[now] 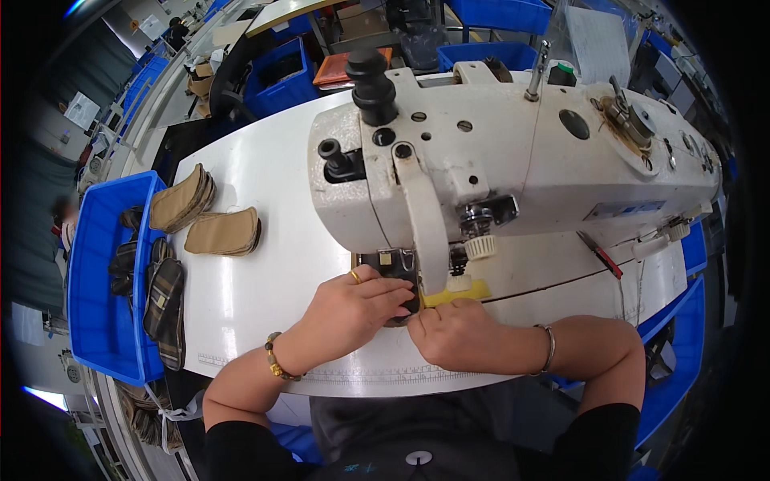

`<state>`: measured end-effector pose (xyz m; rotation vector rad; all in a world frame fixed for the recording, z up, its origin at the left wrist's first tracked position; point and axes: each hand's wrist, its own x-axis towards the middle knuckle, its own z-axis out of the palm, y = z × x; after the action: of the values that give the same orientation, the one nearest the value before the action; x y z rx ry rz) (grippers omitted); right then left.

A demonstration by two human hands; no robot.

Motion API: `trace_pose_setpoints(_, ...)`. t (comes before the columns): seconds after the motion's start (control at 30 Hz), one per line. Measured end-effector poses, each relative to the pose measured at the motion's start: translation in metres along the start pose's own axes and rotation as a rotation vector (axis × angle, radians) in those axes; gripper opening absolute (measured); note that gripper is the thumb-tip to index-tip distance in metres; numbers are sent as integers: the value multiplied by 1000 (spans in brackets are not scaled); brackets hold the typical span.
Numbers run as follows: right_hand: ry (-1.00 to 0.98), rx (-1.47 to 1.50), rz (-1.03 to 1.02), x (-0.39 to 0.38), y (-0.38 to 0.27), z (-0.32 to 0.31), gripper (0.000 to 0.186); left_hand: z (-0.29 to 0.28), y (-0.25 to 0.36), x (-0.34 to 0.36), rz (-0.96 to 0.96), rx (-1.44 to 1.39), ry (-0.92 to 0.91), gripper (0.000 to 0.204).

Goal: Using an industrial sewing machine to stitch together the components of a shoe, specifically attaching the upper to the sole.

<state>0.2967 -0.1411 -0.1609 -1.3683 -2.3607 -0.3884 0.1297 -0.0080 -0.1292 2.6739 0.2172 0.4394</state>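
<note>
A white industrial sewing machine (513, 160) stands over the white table. My left hand (353, 309) has its fingers together, gripping a small dark piece (389, 268) under the needle area. My right hand (457, 337) is curled just right of it, beside a yellow guide (465, 293); whatever its fingertips hold is hidden. To the left lie two stacks of tan padded pieces (220, 232) and a pile of plaid fabric pieces (164, 313), the latter against a blue bin (96, 289) that contains more dark pieces.
Red-handled tweezers or snips (605, 260) lie under the machine arm. A ruler strip (337, 375) runs along the table's front edge. More blue bins (273, 80) stand behind and at the right. Another person (68, 224) is at the far left, another farther back.
</note>
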Motion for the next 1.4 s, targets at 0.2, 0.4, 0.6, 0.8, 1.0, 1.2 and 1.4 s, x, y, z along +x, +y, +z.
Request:
trace_pose_setpoints(0.2,-4,25,13,0,-2,-1,11,2,-2,-1,60,-4,-12,29)
trace_pose_setpoints(0.4,-21,29,5,0,0,-3,10,1,-6,4,137,83,-13,24)
trace_pose_setpoints(0.6,17,-32,14,4,7,3,9,1,-11,11,112,102,-8,23)
trace_pose_setpoints(0.8,-14,-57,87,12,15,4,10,4,-29,16,85,83,50,22)
trace_pose_setpoints(1.0,-101,-31,135,10,13,-9,17,-5,-20,19,61,31,45,23)
trace_pose_setpoints(1.2,-44,25,82,6,9,-11,22,-1,-22,14,42,9,30,26)
trace_pose_setpoints(1.4,-53,37,64,6,7,-12,19,-2,-23,16,83,-6,25,26)
